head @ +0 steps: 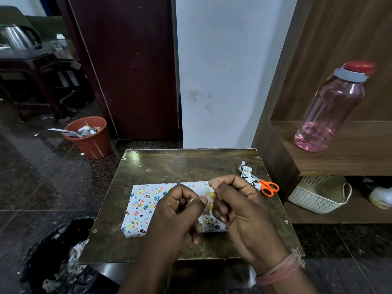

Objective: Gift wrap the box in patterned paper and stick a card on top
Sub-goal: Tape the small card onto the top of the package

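Over the wrapped box [144,205] on the table [191,166], left hand [180,211] and right hand [235,200] pinch a small pale card [209,195], probably to peel its backing.

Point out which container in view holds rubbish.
The terracotta-coloured bucket on the floor to the left holds paper scraps. The white lattice basket on the lower shelf looks empty, and the pink bottle is capped.

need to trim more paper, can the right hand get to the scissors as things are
Probably yes: the scissors lie uncovered on the table just beyond the right hand, nothing between them. But its fingers pinch something small and yellowish, to be put down first.
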The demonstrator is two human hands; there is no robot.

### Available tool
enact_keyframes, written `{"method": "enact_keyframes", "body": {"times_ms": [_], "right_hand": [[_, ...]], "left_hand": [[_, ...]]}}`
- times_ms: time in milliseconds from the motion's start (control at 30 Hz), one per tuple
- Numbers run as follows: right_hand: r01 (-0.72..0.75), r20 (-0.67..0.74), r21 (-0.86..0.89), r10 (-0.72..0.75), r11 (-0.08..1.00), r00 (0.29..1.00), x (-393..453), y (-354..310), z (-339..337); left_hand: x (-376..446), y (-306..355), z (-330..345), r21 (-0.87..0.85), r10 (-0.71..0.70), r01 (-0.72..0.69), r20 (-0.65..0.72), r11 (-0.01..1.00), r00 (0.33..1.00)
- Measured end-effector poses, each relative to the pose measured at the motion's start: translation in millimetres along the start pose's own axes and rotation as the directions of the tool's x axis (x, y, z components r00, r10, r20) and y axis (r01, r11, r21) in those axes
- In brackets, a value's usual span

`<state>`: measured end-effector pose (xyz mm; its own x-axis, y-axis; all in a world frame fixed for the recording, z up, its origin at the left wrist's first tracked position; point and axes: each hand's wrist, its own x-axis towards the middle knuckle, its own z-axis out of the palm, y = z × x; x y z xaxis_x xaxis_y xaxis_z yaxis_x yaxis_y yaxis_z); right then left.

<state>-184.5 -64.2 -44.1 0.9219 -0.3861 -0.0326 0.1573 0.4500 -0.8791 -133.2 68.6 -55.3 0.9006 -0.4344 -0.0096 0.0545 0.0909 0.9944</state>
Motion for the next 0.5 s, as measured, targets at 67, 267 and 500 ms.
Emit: {"method": "enact_keyframes", "body": {"times_ms": [67, 267, 500], "right_hand": [[0.013, 0.006, 0.007, -0.013, 1.0, 1.0, 0.0, -0.2, 0.8], [0.046, -0.062, 0.001, -0.045, 0.999, 0.997, 2.8, 1.8, -1.4], [0.059, -0.144, -0.058, -0.067, 0.997, 0.987, 5.7, 4.7, -5.2]], "left_hand": [[-0.4, 0.4, -0.6, 0.023, 0.014, -0.014, -0.017, 1.0, 1.0], [-2.8, 0.5, -1.7, 0.096, -0.042, 0.032, 0.109, 0.995, 0.993], [-2.3, 1.3, -0.3, -0.077, -0.111, 0.125, 0.163, 0.989, 0.98]]}}
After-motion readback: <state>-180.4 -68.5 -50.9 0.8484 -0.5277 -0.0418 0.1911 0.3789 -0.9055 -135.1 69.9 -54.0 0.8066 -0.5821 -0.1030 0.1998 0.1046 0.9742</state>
